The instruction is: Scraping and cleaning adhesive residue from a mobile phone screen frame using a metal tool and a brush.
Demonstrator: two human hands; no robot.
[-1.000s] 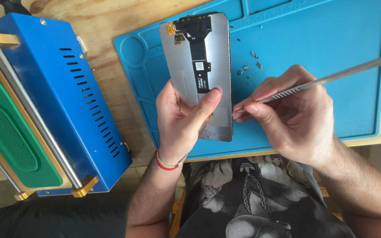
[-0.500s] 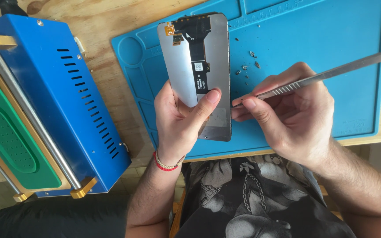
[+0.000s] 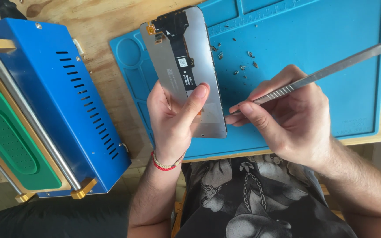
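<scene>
My left hand [image 3: 175, 121] grips a phone screen panel [image 3: 186, 66], its silver back with a black flex cable facing me, thumb pressed on the back. The panel is held upright above the blue work mat [image 3: 296, 26]. My right hand [image 3: 283, 123] holds a long metal scalpel-like tool [image 3: 323, 72] like a pen. Its tip meets the panel's right edge near the lower part.
A blue machine [image 3: 71, 92] with a green pad and gold corner fittings stands on the wooden table at the left. Several small dark scraps [image 3: 243, 66] lie on the mat beside the panel. The table's near edge runs just under my hands.
The panel and both hands sit about as before. The tool's tip stays at the panel's right edge with only a slight shift.
</scene>
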